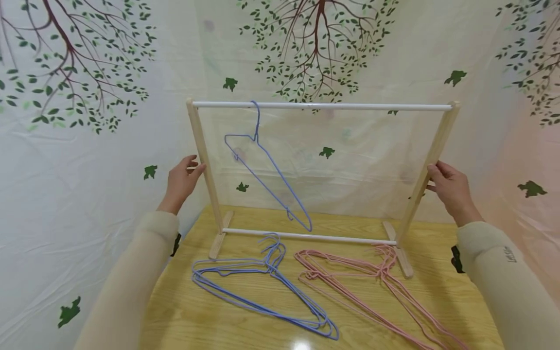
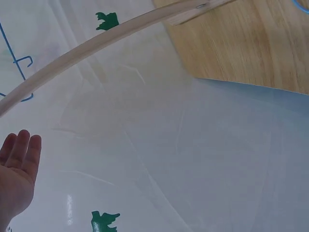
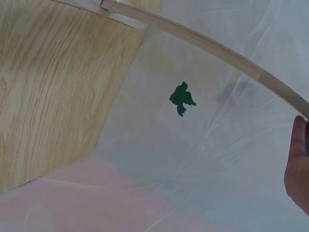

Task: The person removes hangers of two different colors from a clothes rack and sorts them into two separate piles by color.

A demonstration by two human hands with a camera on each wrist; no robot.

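A small wooden clothes rack [image 1: 323,106] with white rods stands on the table. My left hand [image 1: 183,181] is at its left post, thumb by the wood; in the left wrist view the fingers [image 2: 33,154] extend apart from the post [image 2: 96,42]. On the other side my right hand [image 1: 451,187] pinches the right post [image 1: 430,160], thumb in front and fingers partly hidden behind. In the right wrist view, its fingertips meet the post [image 3: 217,48]. One blue hanger [image 1: 284,182] hangs at an angle from the top rod, left of centre.
Several blue hangers [image 1: 245,299] lie stacked in front of the rack on the wood-grain table [image 1: 183,311]. To their right is a pile of pink hangers [image 1: 350,289], close to the rack's right foot [image 1: 404,262]. A leaf-patterned sheet [image 1: 372,155] hangs behind.
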